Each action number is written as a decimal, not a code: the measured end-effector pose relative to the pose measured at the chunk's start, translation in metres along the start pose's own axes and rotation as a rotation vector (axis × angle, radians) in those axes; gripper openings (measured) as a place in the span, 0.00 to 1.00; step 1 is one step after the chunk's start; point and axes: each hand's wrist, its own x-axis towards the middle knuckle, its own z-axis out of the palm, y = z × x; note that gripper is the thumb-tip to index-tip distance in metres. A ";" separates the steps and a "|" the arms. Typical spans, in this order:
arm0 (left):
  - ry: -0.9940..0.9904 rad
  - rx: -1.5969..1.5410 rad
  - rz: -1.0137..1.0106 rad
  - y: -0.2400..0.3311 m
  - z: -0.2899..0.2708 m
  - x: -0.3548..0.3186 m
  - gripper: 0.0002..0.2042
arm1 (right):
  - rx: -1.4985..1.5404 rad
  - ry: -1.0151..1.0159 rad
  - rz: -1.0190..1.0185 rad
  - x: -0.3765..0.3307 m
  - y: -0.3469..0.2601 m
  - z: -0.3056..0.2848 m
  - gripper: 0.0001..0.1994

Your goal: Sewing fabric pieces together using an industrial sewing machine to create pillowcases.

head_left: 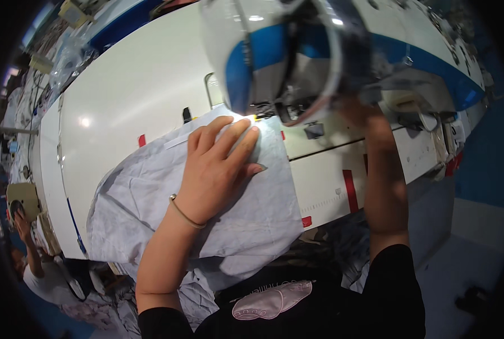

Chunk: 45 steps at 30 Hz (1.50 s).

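Nearest the camera: black garment on the person's torso with one pale pink slipper-shaped patch on it.

Left forearm enters from the lower edge and rises toward the upper right. One thin gold-coloured bangle sits at the wrist. Left hand lies palm down, fingers extended and slightly spread, pressed flat on the crumpled pale grey-white piece of cloth. Nothing is clasped; the hand is spread open and only weighs on the fabric. Fingertips point toward the needle area of the machine.

Cloth position: one piece, spread over the near edge of the white sewing table, its lower part hanging off the table toward the person's lap, its upper edge reaching under the machine head.

Right forearm runs nearly straight up the picture from the black sleeve. Right hand sits at the far side of the machine, largely hidden behind it; cannot tell whether it grips anything.

On the table: four short red tape marks counted, one left of the cloth, the longest to the right.

Beyond: one white and blue sewing machine head, close to the lens and blurred.

Far left edge: one other person in a white top, arm raised.
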 end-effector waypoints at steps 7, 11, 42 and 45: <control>-0.026 -0.025 -0.006 0.003 0.002 0.004 0.28 | -0.045 -0.080 0.079 0.005 0.014 -0.029 0.17; -0.036 -0.030 0.008 0.001 0.004 0.002 0.28 | 0.117 -0.248 0.355 0.013 0.001 -0.034 0.19; -0.026 0.031 -0.052 0.002 0.006 0.002 0.31 | 0.320 0.071 -0.205 -0.006 -0.025 -0.001 0.19; -0.016 0.027 -0.043 0.002 0.005 0.001 0.31 | 0.094 0.042 -0.007 -0.006 -0.040 0.014 0.10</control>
